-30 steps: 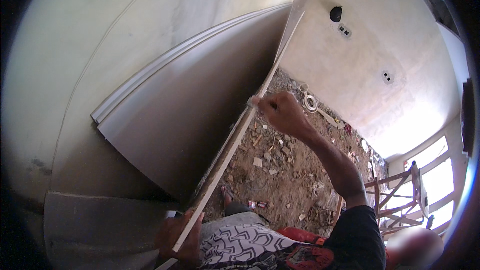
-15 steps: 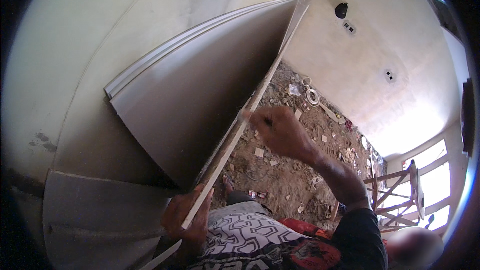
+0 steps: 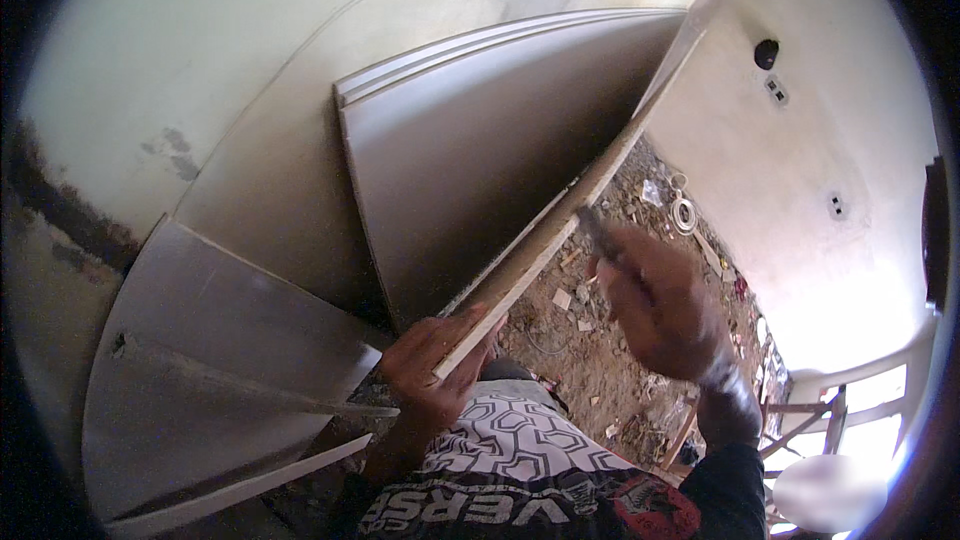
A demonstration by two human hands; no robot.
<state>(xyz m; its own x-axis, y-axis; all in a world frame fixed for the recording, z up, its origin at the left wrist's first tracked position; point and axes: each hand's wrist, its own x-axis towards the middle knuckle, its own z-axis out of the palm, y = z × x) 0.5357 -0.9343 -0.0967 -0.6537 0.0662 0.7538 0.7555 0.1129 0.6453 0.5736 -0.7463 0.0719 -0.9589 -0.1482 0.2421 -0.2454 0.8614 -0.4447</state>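
Observation:
A long flat board, seen along its pale edge (image 3: 545, 252), runs from near my body toward the far corner. My left hand (image 3: 432, 360) is wrapped around the near end of this board. My right hand (image 3: 660, 302) is closed on a small dark tool (image 3: 596, 227), blurred by motion, so its kind is unclear. The tool's tip is beside the board's edge; whether it touches cannot be told. Behind the board, a large grey sheet (image 3: 450, 160) and others stacked with it lean on the wall.
Grey board pieces (image 3: 230, 315) and a pale strip (image 3: 250, 488) are at the lower left. Rubble (image 3: 570, 340) covers the earth floor, with a coil of white tubing (image 3: 683, 216) by the right wall. A wooden trestle (image 3: 800, 420) and a blurred person (image 3: 830, 493) are at the lower right.
The view has swung left, so the scene sits farther right, showing more of the lower-left pieces. My right hand has turned and drawn back from the board's edge; the dark tool now shows.

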